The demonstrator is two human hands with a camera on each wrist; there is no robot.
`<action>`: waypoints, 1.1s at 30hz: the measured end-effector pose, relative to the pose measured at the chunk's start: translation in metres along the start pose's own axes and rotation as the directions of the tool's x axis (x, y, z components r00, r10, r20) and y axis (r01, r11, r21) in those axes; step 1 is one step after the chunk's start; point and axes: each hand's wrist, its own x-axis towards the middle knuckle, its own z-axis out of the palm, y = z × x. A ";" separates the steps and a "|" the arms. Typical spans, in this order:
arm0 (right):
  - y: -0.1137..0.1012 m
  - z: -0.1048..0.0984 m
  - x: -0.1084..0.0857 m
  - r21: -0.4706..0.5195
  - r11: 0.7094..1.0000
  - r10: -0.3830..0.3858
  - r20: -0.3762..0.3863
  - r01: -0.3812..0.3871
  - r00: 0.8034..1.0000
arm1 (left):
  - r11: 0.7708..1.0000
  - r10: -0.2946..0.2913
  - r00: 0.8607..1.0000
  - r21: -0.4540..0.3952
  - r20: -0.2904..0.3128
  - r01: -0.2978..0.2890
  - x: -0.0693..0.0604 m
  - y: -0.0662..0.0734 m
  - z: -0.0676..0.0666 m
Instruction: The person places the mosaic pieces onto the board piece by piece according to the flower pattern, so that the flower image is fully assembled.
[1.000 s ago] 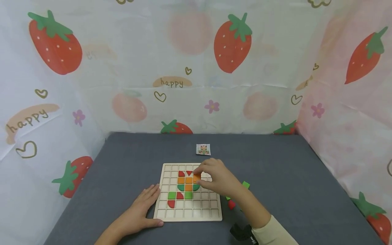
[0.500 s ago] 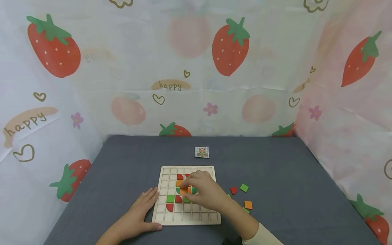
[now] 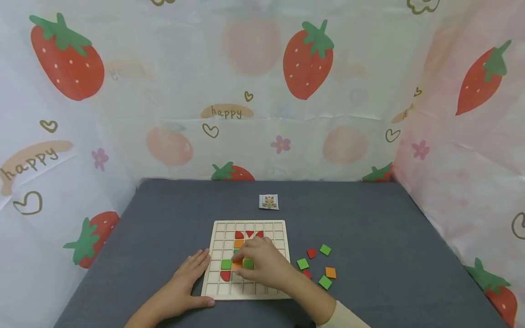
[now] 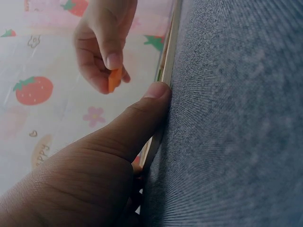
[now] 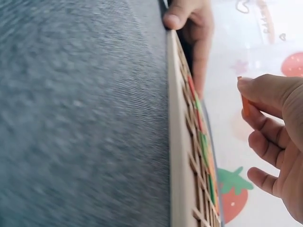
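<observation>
Tabletop [image 3: 361,218], loose tiles [image 3: 325,249] only in head view, right fingers [image 5: 259,121] tight on orange tile [image 4: 114,81]

The handwritten-style word "happy" [image 3: 227,112] can be read on a peach-coloured patch [image 3: 228,107] printed on the strawberry-patterned cloth [image 3: 184,86] behind the desk [image 3: 361,214] and, larger and slanting upward, on a second patch [image 3: 36,157] on the cloth's left side, while the left wrist view shows only "appy".
</observation>
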 end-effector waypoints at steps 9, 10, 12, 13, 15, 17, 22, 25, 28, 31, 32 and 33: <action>0.002 0.014 -0.001 -0.037 0.999 0.019 0.030 -0.018 0.999 | 1.000 -0.009 1.000 0.008 0.004 0.009 0.001 0.001 0.000; 0.003 0.015 -0.001 -0.039 0.999 0.023 0.033 -0.022 0.999 | 1.000 -0.014 1.000 0.006 0.005 0.014 0.001 0.001 0.000; 0.004 0.016 -0.002 -0.045 0.999 0.028 0.037 -0.026 0.999 | 1.000 -0.022 1.000 0.003 0.008 0.022 0.001 0.001 0.000; 0.004 0.017 -0.002 -0.048 0.998 0.031 0.040 -0.029 0.999 | 1.000 -0.022 1.000 0.003 0.007 0.022 0.001 0.001 0.000; 0.004 0.018 -0.002 -0.053 0.998 0.035 0.044 -0.033 0.998 | 1.000 -0.017 1.000 0.008 0.002 0.017 0.001 0.001 0.000; 0.004 0.018 -0.001 -0.061 0.997 0.042 0.051 -0.038 0.998 | 1.000 -0.007 1.000 0.015 -0.003 0.008 0.001 0.001 0.000; 0.003 0.020 -0.001 -0.095 0.995 0.050 0.070 -0.043 0.996 | 1.000 0.001 1.000 0.018 -0.006 -0.001 0.001 0.001 -0.001; 0.004 0.023 -0.002 -0.120 0.992 0.038 0.073 -0.029 0.997 | 1.000 0.005 1.000 0.013 -0.005 -0.005 0.001 0.002 -0.001; 0.004 0.026 -0.003 -0.133 0.991 0.032 0.072 -0.022 0.997 | 1.000 0.007 1.000 0.009 -0.004 -0.007 0.000 0.002 -0.001; 0.004 0.029 -0.003 -0.140 0.990 0.032 0.068 -0.022 0.997 | 1.000 0.009 1.000 0.011 -0.012 -0.009 0.000 0.002 -0.001; 0.004 0.029 -0.003 -0.145 0.989 0.030 0.066 -0.020 0.997 | 1.000 0.007 1.000 0.010 -0.012 -0.006 0.000 0.002 -0.001; 0.004 0.029 -0.003 -0.148 0.989 0.029 0.063 -0.019 0.998 | 1.000 0.004 1.000 0.009 -0.014 -0.004 -0.001 0.002 -0.001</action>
